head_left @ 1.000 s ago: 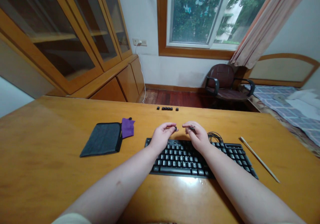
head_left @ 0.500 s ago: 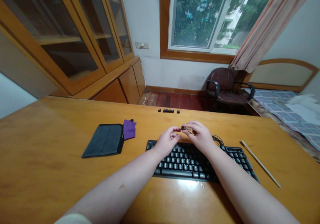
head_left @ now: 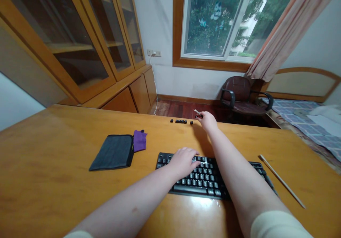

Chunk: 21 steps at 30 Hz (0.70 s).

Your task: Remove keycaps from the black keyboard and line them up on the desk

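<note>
A black keyboard (head_left: 197, 176) lies across the desk in front of me. My left hand (head_left: 185, 162) rests over its upper left part, fingers spread and holding nothing. At the far edge of the desk, my right hand (head_left: 208, 121) is closed on a small keycap puller (head_left: 197, 112) with thin metal wires pointing outward. A dark keycap (head_left: 197, 117) seems to be pinched in the same fingers; they partly hide it. Just left of that hand, several loose black keycaps (head_left: 181, 121) stand in a row along the edge.
On the left lies a dark grey cloth (head_left: 113, 152) beside a purple cloth piece (head_left: 140, 141) with a small dark object. A thin pale stick (head_left: 282, 181) lies right of the keyboard. Beyond the desk are a brown armchair (head_left: 237, 92), a bed and a glass-fronted cabinet (head_left: 87, 36).
My right hand has moved forward from above the keyboard to the far desk edge, carrying the keycap puller. My left hand has lowered onto the keys, and its fingers have spread.
</note>
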Available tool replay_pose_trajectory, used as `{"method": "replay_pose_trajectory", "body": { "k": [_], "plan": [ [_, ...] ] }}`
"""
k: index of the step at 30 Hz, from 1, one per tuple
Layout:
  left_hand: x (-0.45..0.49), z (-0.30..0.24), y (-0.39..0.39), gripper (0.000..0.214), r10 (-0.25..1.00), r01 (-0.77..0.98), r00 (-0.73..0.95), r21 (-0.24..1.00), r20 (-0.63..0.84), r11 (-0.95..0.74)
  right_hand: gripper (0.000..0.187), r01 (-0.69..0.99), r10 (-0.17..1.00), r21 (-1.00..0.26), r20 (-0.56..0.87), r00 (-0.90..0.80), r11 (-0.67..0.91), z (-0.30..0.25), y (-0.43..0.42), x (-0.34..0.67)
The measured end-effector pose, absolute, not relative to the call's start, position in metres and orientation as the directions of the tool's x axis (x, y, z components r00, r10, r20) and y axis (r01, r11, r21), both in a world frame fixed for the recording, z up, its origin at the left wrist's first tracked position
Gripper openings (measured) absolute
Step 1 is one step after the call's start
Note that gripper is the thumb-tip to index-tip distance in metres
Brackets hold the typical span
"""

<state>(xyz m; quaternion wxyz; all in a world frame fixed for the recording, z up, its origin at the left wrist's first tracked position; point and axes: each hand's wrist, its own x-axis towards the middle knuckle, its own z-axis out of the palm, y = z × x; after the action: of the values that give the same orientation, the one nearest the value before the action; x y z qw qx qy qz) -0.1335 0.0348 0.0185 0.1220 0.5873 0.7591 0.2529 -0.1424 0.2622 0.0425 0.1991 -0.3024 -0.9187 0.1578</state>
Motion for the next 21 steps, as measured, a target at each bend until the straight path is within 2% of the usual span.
{"method": "replay_pose_trajectory", "body": {
  "k": [6,11,21],
  "plan": [
    [-0.134,0.017,0.036,0.028,0.952,0.821,-0.283,0.542,0.112,0.181,0.019,0.536,0.612,-0.334,0.189,-0.768,0.775,0.007,0.271,-0.143],
    [-0.134,0.017,0.036,0.027,0.955,0.820,-0.276,0.545,0.112,0.173,0.020,0.551,0.618,-0.335,0.135,-0.775,0.764,-0.003,0.274,-0.148],
    [-0.135,0.016,0.037,0.026,0.958,0.814,-0.267,0.557,0.107,0.165,0.022,0.558,0.626,-0.345,0.123,-0.770,0.755,-0.007,0.271,-0.152]
  ]
}}
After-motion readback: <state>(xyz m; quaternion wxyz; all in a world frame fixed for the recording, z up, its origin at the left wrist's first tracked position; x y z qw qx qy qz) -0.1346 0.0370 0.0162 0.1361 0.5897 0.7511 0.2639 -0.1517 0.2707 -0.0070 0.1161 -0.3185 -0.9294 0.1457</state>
